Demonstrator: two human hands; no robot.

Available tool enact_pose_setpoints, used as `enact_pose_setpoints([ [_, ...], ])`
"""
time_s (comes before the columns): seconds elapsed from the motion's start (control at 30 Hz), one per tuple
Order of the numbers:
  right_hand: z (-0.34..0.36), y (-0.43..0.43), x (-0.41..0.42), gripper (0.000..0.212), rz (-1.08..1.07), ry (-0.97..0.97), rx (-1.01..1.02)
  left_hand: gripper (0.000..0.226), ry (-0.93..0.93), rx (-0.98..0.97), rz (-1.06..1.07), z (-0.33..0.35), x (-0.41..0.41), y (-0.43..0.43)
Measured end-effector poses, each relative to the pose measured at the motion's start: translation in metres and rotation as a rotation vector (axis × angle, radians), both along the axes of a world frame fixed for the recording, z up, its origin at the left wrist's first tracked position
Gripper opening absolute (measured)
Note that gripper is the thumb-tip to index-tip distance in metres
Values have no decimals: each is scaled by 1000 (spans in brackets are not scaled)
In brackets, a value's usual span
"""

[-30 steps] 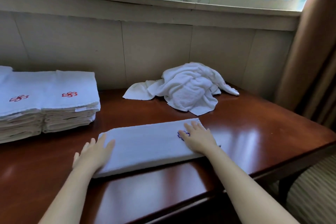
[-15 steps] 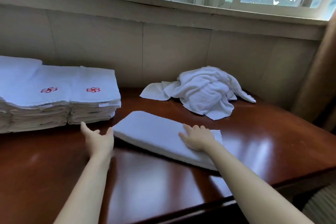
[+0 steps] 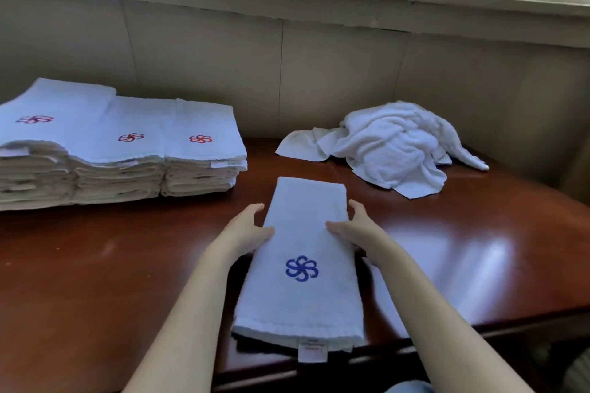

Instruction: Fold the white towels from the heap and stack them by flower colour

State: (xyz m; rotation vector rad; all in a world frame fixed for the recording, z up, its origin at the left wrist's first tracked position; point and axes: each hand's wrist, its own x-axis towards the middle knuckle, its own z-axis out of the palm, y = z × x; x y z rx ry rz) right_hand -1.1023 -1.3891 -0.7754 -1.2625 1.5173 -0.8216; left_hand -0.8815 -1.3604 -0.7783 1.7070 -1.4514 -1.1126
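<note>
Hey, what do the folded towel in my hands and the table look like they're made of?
Towel: soft white terry cloth, probably cotton; nubby looped surface, hemmed end, sewn label, and a blue flower that looks embroidered.
Table: reddish-brown wood or wood veneer, I can't tell which, with a glossy varnish; it mirrors the window light in bright patches.

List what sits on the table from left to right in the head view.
Leftmost stack of folded towels → middle stack → red-flower stack → left hand → folded blue-flower towel → right hand → unfolded towel heap.
</note>
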Motion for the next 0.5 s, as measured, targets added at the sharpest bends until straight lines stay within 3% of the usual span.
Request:
enact_pose_setpoints([
  [0.1, -2, 6, 3, 64, 131, -103, -63, 79, 167, 39, -157, 3, -1, 6],
  [0.2, -9, 14, 2, 42, 141, -200, -122, 69, 312, 48, -237, 1, -6, 9],
  [0.5, 3, 27, 8, 73, 188, -398, -154, 68, 446, -38, -198, 29, 4, 28],
])
